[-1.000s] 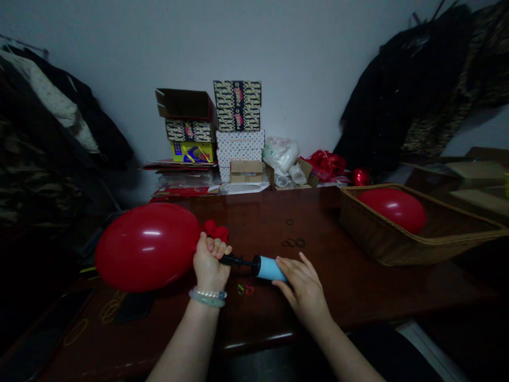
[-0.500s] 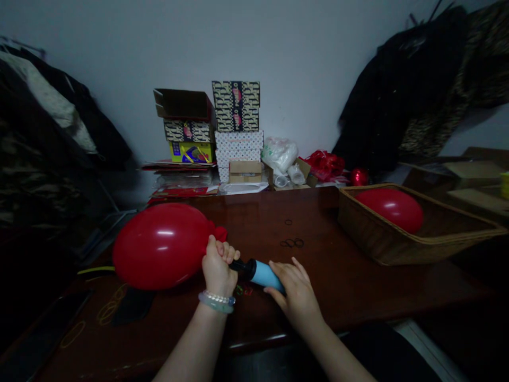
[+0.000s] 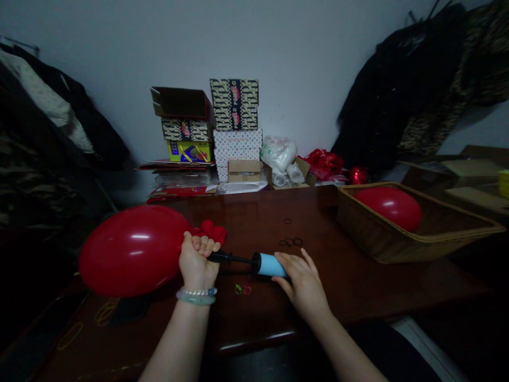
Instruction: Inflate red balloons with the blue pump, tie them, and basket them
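Observation:
A big red balloon (image 3: pixel 133 252) bulges out to the left of my left hand (image 3: pixel 199 260), which is closed round the balloon's neck and the black end of a hand pump (image 3: pixel 269 265). Between my hands the pump's thin black rod shows, drawn out of its light blue barrel. My right hand (image 3: pixel 302 281) grips that barrel from the right side. Behind my left hand lie several limp red balloons (image 3: pixel 210 232). Small green and red rubber bands (image 3: pixel 243 289) rest on the table just below the pump.
At right on the brown table (image 3: pixel 254 334) stands a wicker basket (image 3: pixel 417 239) holding another red balloon (image 3: pixel 389 207). Black bands (image 3: pixel 291 242) lie mid-table, yellow bands (image 3: pixel 104 314) at left. Stacked boxes (image 3: pixel 234 106) and plastic bags (image 3: pixel 279 154) line the wall.
My left hand has moved left with the balloon, and the pump's rod now shows pulled out of the barrel. My right hand has shifted slightly right.

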The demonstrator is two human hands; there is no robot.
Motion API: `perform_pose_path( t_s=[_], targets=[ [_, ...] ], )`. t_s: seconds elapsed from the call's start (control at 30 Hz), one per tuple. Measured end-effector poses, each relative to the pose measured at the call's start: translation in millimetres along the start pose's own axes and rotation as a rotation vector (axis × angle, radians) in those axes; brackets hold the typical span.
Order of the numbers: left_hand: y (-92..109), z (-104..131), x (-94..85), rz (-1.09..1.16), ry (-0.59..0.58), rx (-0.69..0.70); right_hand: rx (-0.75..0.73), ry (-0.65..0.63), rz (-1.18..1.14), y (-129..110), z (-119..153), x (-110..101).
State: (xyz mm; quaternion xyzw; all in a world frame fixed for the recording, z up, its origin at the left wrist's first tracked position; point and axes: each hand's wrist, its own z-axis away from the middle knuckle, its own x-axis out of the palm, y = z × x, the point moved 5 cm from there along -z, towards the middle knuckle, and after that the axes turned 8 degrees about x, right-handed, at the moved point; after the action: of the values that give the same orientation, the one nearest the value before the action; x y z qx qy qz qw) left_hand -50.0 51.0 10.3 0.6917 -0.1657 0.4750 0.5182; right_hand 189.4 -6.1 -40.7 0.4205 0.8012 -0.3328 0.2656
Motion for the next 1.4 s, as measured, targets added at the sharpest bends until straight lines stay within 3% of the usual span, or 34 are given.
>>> perform_pose_path(
  t_s=[0.13,0.33,0.73,0.9,1.07,1.4],
  targets=[
    [11,-7,-3.3,0.033,0.024,0.005,-0.013,-0.002,0.037,11,-1,-3],
    [8,-7,-6.6,0.059,0.030,-0.006,-0.035,0.013,0.035,13,1,-4],
    [-43,21,-1.0,0.004,-0.005,-0.088,-0.011,0.030,-0.055,-11,8,4],
    [-50,28,-0.3,-0.022,-0.014,-0.067,0.037,0.028,-0.067,-12,8,3],
    [-38,24,3.6,-0.030,-0.036,-0.050,0.032,-0.024,-0.045,-12,5,3],
    [14,-9,-4.9,0.030,-0.010,0.026,0.014,-0.053,0.036,15,2,1]
  ],
)
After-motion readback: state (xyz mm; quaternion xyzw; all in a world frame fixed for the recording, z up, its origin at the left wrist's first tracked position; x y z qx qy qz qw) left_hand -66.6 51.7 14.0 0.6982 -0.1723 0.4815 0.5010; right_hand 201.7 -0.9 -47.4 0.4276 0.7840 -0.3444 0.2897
